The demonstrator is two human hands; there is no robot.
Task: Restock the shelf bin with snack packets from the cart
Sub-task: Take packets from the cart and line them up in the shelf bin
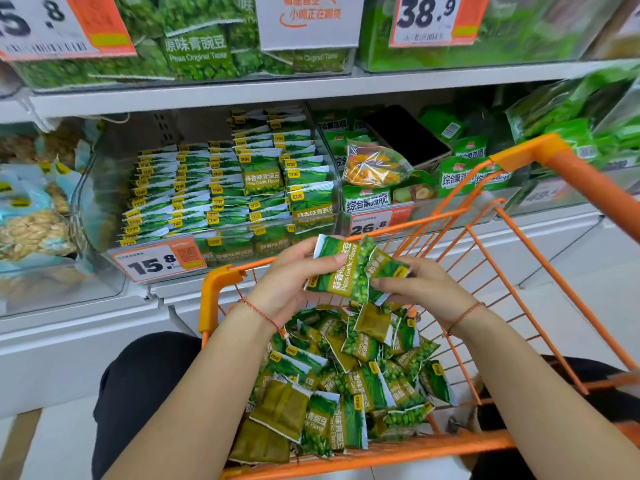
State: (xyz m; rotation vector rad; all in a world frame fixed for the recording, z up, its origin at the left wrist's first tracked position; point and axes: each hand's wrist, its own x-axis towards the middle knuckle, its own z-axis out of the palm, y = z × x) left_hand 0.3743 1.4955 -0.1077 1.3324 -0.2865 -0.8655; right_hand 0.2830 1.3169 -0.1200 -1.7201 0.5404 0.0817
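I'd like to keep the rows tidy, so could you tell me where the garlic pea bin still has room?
Room shows in the bin at its left, between the curved clear wall and the leftmost packet row, and above the lower left rows. The right stacks are crowded.

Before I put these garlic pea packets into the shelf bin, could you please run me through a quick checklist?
1. Packets in hand: the left hand holds a garlic pea packet and the right hand pinches a second packet. Ok.
2. Matching product: the shelf bin holds the same garlic pea packets. Ok.
3. Room in bin: open space at its left and above the rows. Ok.
4. Path clear: the cart rim stands between hands and bin. Cannot tell.
5. Stock left: the packet pile fills the cart. Ok.
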